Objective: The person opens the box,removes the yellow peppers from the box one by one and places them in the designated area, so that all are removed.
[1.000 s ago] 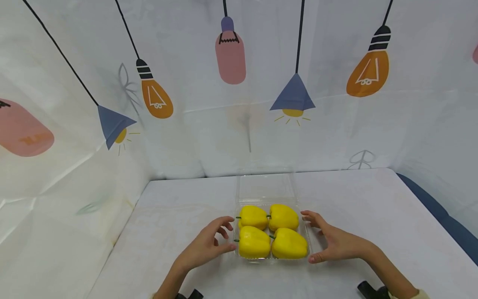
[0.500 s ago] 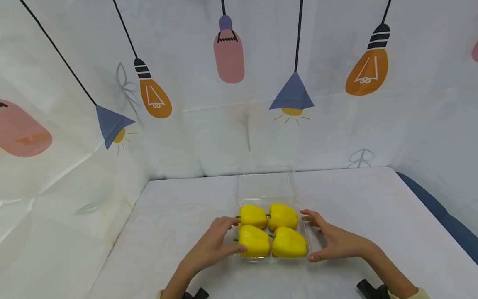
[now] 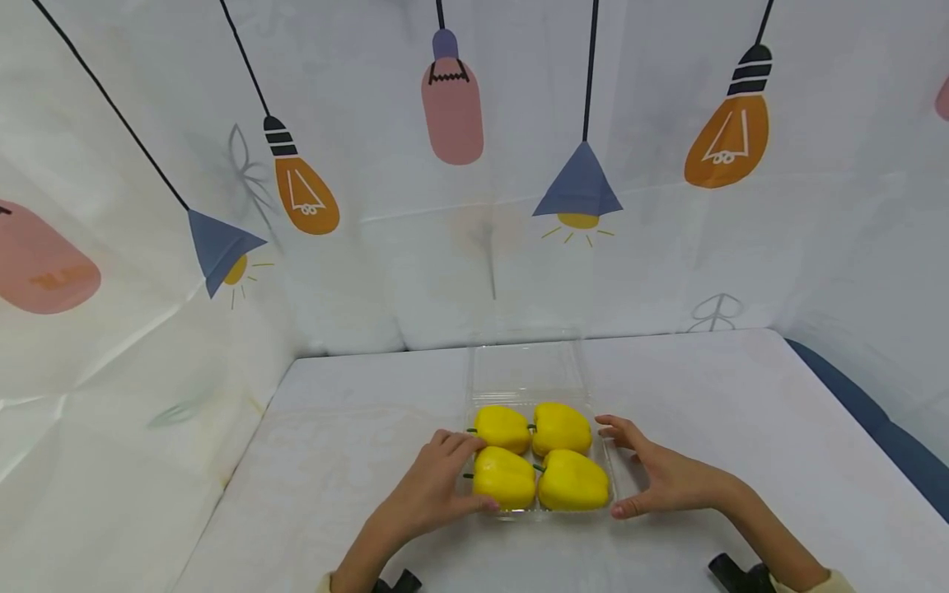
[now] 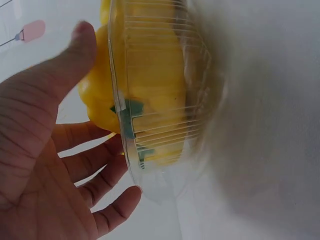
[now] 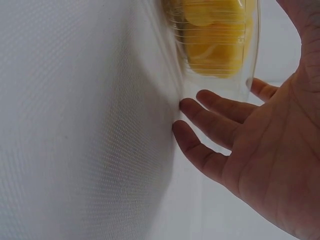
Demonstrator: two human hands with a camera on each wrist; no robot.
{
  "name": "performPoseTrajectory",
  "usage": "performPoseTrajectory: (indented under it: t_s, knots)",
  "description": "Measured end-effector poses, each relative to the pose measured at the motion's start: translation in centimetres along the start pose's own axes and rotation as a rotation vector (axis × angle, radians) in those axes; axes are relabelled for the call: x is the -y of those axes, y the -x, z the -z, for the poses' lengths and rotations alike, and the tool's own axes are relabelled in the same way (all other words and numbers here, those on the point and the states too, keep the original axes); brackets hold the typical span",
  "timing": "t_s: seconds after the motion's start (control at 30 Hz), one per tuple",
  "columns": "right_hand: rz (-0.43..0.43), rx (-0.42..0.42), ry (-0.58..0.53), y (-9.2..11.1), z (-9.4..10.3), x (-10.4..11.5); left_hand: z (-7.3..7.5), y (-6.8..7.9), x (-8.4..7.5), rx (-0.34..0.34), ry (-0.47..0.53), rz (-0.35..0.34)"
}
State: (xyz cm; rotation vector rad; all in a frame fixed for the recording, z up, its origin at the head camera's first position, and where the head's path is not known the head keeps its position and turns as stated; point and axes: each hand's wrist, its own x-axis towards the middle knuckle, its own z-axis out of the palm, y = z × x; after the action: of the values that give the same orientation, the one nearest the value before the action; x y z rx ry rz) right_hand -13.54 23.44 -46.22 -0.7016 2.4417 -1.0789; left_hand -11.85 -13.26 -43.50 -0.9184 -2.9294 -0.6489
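A clear plastic clamshell box [image 3: 525, 367] lies on the table with its lid folded back. Several yellow bell peppers with green stems sit in its base. My left hand [image 3: 433, 486] is at the box's left side, its thumb and fingers spread around the front-left pepper [image 3: 506, 479]. In the left wrist view, the thumb [image 4: 82, 42] reaches over the rim beside the pepper, and the fingers are loosely bent near the box wall. My right hand [image 3: 667, 482] stands at the box's right side near the front-right pepper [image 3: 574, 483], its fingers parted and holding nothing.
The white table [image 3: 356, 412] runs back to a pale wall cloth [image 3: 415, 272] printed with lamps. Beyond the table's right edge is a dark blue shape [image 3: 867, 416]. Black wrist gear [image 3: 730, 572] shows at the lower edge.
My left hand has moved right, from beside the box to over its left rim, around the front-left pepper. The right hand and the box have stayed in place.
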Motion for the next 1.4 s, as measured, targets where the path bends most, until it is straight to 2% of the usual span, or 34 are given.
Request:
performPoseTrajectory:
  t_s: [0.37,0.8,1.03,1.3,1.4]
  knots:
    - [-0.027,0.009,0.003,0.1,0.0,0.3,-0.3,0.0,0.0,-0.015,0.027,-0.002]
    - [-0.018,0.007,0.028,0.1,0.1,0.4,-0.5,0.1,0.2,-0.084,0.083,-0.008]
    - [-0.020,0.010,0.011,0.1,0.1,0.4,-0.6,0.0,0.5,-0.072,0.131,0.012]
    - [-0.020,0.009,0.019,0.1,0.1,0.5,-0.2,0.1,1.0,-0.069,0.351,0.017]
    - [-0.019,0.010,0.019,0.1,0.1,0.6,-0.1,0.2,1.2,-0.077,0.387,0.012]
